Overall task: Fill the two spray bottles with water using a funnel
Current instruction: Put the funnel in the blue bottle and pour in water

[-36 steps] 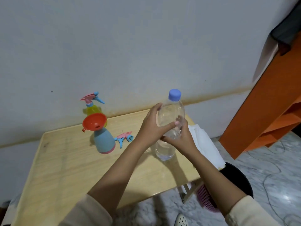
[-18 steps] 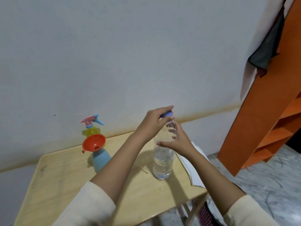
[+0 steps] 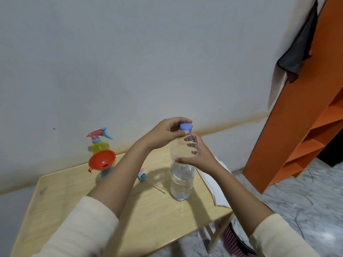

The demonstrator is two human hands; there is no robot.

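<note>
A clear water bottle [image 3: 181, 182], partly full, stands upright on the wooden table [image 3: 157, 219]. My right hand [image 3: 200, 158] wraps around its upper body. My left hand [image 3: 167, 134] pinches its blue cap [image 3: 186, 127] from above. At the back left a yellow spray bottle [image 3: 99, 147] with a pink and blue trigger head stands by the wall. In front of it a blue spray bottle [image 3: 105, 173], mostly hidden by my left forearm, carries an orange funnel [image 3: 102, 160] in its neck. Its loose trigger head [image 3: 142, 175] lies on the table, partly hidden.
A white cloth [image 3: 215, 184] lies at the table's right edge. Below that edge a dark bin with a pink basket [image 3: 235, 242] sits on the marble floor. An orange shelf unit [image 3: 300, 127] rises on the right. The wall runs right behind the table.
The water bottle came down from the air onto the table. My left hand slid from the bottle's body up to its cap. The view swung up and to the right.
</note>
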